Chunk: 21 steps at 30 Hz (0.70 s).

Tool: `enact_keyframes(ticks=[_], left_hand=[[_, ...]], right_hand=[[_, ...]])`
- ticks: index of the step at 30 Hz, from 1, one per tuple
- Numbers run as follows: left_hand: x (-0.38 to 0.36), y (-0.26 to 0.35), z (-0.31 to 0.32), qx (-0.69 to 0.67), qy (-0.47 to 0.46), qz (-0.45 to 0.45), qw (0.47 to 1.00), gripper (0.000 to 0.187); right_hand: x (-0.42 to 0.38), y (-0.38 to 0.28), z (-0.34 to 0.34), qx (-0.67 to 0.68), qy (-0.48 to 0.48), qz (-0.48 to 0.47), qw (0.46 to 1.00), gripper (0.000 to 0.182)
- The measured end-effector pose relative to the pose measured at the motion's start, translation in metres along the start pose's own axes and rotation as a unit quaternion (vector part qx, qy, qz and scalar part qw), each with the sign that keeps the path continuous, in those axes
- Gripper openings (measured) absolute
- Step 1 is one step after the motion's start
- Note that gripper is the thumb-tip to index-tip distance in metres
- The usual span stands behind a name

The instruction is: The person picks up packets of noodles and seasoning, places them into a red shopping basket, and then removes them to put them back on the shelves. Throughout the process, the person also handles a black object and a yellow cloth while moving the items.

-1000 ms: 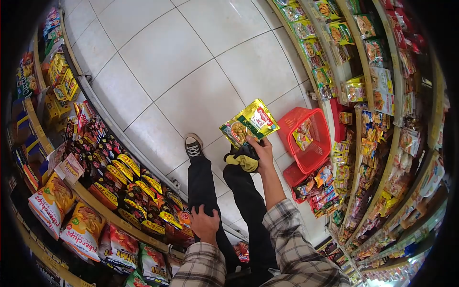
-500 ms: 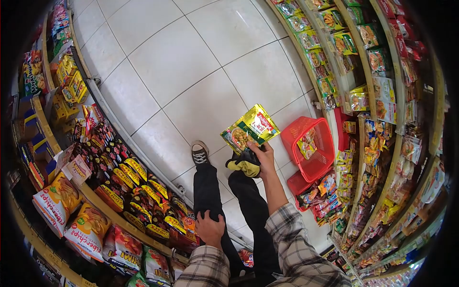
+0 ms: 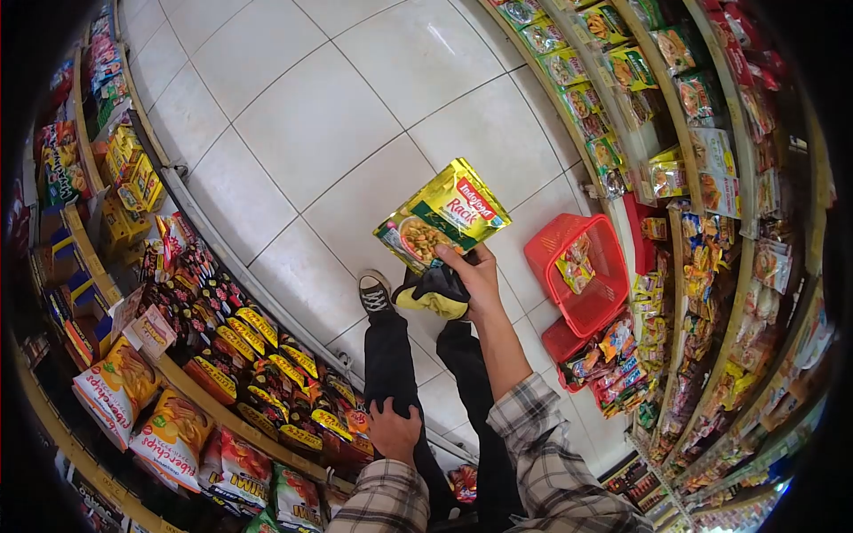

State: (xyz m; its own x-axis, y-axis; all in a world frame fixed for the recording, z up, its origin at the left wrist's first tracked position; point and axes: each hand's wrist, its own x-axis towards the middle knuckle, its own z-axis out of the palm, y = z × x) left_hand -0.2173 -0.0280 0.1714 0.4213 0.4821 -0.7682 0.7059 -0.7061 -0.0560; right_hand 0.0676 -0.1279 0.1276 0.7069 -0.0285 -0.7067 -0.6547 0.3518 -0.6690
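My right hand is closed on a yellow and green Indofood Racik seasoning packet, thumb on its front face and the fingers mostly hidden behind. The packet is tilted, its printed front facing up toward me. A bunched black and yellow cloth item hangs just below the packet, against the same hand; its kind is hard to make out. On my dark trouser leg rests my left hand, fingers spread, holding nothing.
To the right of my hand a red shopping basket stands on the tiled floor with a small food packet inside. Shelves of seasoning packets line the right side. Snack bags and wrapped snacks fill the left shelves.
My right hand has lifted the seasoning packet upward in view and slightly left, so it looks larger and nearer. The black and yellow cloth moved along with it. My left hand stays on the leg.
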Motion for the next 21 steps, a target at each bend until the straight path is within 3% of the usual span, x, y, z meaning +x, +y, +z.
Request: enact_keyframes(ticks=[11,21], left_hand=[[-0.005,-0.004,-0.004,-0.01,-0.03,0.003,0.999,0.056],[-0.012,0.006,0.005,0.031,0.011,0.059,0.998,0.056]], right_hand=[[-0.026,-0.006,-0.022,-0.059,-0.012,-0.032,0.998,0.035],[-0.041,0.004,-0.073,0.021,0.021,-0.046,0.998,0.034]])
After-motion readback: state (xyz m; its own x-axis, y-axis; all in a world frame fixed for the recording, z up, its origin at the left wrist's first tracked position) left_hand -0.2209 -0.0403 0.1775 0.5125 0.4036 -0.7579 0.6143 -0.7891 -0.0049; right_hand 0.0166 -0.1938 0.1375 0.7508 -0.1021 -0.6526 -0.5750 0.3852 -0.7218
